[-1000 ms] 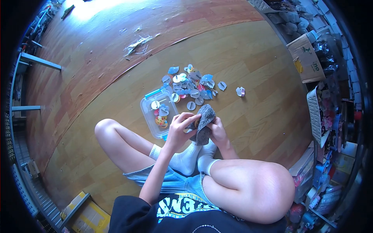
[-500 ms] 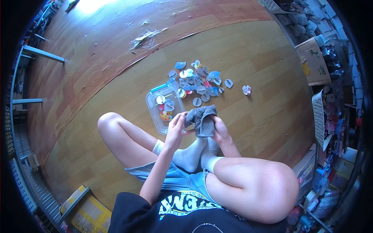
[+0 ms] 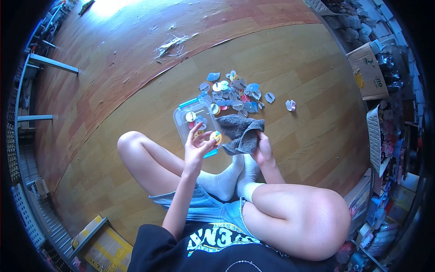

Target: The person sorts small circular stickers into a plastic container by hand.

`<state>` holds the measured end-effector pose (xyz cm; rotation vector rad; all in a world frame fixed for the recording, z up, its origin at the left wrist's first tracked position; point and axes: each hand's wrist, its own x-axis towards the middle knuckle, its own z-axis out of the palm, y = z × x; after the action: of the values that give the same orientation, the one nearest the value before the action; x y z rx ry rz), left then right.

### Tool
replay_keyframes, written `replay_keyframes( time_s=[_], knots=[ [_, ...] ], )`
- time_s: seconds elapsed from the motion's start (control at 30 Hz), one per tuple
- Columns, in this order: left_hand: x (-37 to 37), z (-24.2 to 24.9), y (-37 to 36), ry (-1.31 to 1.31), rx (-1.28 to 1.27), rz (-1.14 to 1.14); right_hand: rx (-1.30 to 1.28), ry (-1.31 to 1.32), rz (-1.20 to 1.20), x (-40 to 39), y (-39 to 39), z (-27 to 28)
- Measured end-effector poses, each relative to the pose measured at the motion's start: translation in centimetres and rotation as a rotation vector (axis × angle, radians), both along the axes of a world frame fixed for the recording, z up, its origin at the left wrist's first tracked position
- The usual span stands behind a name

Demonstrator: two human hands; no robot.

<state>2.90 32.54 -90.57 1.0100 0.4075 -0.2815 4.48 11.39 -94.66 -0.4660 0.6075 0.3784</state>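
Note:
Between the fingertips of my left hand [image 3: 199,147] is a small round yellow badge-like piece [image 3: 216,138], face and exact kind hard to make out. My right hand [image 3: 263,149] grips a dark grey fluffy cloth [image 3: 244,135] by its right side, and the cloth hangs spread out. Below and behind my left hand stands a clear plastic box [image 3: 181,122] with blue clips, with several similar pieces inside. Beyond the box and cloth, a loose pile of flat grey, blue and coloured pieces [image 3: 233,93] lies on the floor.
One pink-and-white piece [image 3: 290,105] lies apart on the wooden floor [image 3: 312,68]. Scraps of torn material [image 3: 173,45] are farther off. Shelves with goods and a cardboard box [image 3: 368,72] line the right; metal racks [image 3: 54,62] and another carton [image 3: 106,245] are at left.
My left hand has come away from the cloth to the left and now shows the yellow piece, formerly hidden. The cloth, earlier bunched between both hands, has opened out in my right hand.

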Motion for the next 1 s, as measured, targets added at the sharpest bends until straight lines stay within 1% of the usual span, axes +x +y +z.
replay_keyframes(
  time_s=[0.07, 0.1, 0.13, 0.2, 0.23, 0.27, 0.33, 0.37, 0.4, 0.47, 0.5, 0.57, 0.6, 0.63, 0.67, 0.7, 0.73, 0.77, 0.8, 0.83, 0.9, 0.93, 0.97, 1.0],
  knots=[
    [0.1, -0.5, 1.5, -0.046, 0.205, -0.022, -0.02, -0.021, -0.023, 0.1, -0.9, -0.6],
    [0.2, -0.8, 2.1, -0.081, 0.316, -0.032, -0.03, -0.02, -0.074, 0.1, -1.4, -1.0],
    [0.4, -1.0, 2.4, -0.08, 0.32, -0.03, -0.04, -0.02, -0.124, 0.2, -1.8, -1.2],
    [1.1, -1.3, 2.9, -0.125, 0.725, -0.158, -0.074, 0.05, -0.161, 0.3, -2.5, -1.3],
    [1.5, -1.1, 2.7, -0.144, 0.826, -0.208, -0.083, 0.054, -0.164, 0.2, -3.0, -1.5],
    [2.0, -1.5, 2.7, -0.143, 0.827, -0.21, -0.094, 0.058, -0.169, 0.1, -3.4, -1.6],
    [3.1, -2.8, 2.7, -0.307, 1.095, -0.384, -0.093, 0.07, -0.196, -0.1, -3.9, -1.4],
    [3.3, -3.3, 2.2, -0.405, 1.286, -0.354, -0.093, 0.08, -0.221, -0.1, -4.1, -1.3],
    [3.8, -2.9, 1.6, -0.409, 1.283, -0.354, -0.095, 0.078, -0.224, -0.1, -4.5, -1.4],
    [5.4, -1.4, -0.1, -0.336, 1.44, -0.111, -0.102, 0.0, -0.246, -0.1, -5.0, -1.6],
    [6.2, -1.1, -1.0, -0.447, 1.438, -0.036, -0.093, -0.062, -0.228, -0.1, -4.8, -0.6],
    [8.0, -1.4, -3.8, -0.667, 1.492, -0.105, -0.085, -0.098, -0.225, -0.1, -5.2, -0.7],
    [8.9, -2.2, -5.1, -0.717, 1.6, -0.337, -0.079, -0.139, -0.221, 0.0, -5.2, -0.5],
    [9.5, -5.0, -6.6, -0.769, 1.717, -0.43, -0.072, -0.163, -0.224, -0.1, -5.3, -0.7],
    [9.8, -5.7, -7.9, -0.697, 1.757, -0.644, -0.071, -0.167, -0.22, 0.0, -5.2, -0.6],
    [10.1, -6.9, -8.9, -0.629, 1.736, -0.774, -0.081, -0.138, -0.233, 0.1, -4.7, 0.3],
    [10.2, -7.7, -9.4, -0.627, 1.727, -0.747, -0.092, -0.11, -0.244, 0.3, -4.5, 0.8],
    [10.4, -8.6, -9.8, -0.566, 1.682, -0.735, -0.094, -0.114, -0.239, 0.4, -4.4, 0.7],
    [10.4, -8.6, -9.8, -0.506, 1.636, -0.73, -0.088, -0.119, -0.23, 0.3, -4.3, 0.5],
    [10.4, -8.6, -9.6, -0.504, 1.636, -0.734, -0.081, -0.121, -0.223, 0.1, -4.2, 0.2],
    [10.5, -8.5, -8.8, -0.5, 1.492, -0.71, -0.074, -0.1, -0.209, -0.1, -3.8, -0.2],
    [10.4, -8.3, -8.3, -0.501, 1.494, -0.711, -0.07, -0.085, -0.193, -0.1, -3.6, -0.2],
    [10.1, -8.2, -7.7, -0.549, 1.377, -0.619, -0.069, -0.087, -0.193, -0.1, -3.5, -0.3],
    [9.8, -7.7, -7.3, -0.592, 1.258, -0.528, -0.064, -0.11, -0.14, -0.1, -3.2, 0.0]
  ],
)
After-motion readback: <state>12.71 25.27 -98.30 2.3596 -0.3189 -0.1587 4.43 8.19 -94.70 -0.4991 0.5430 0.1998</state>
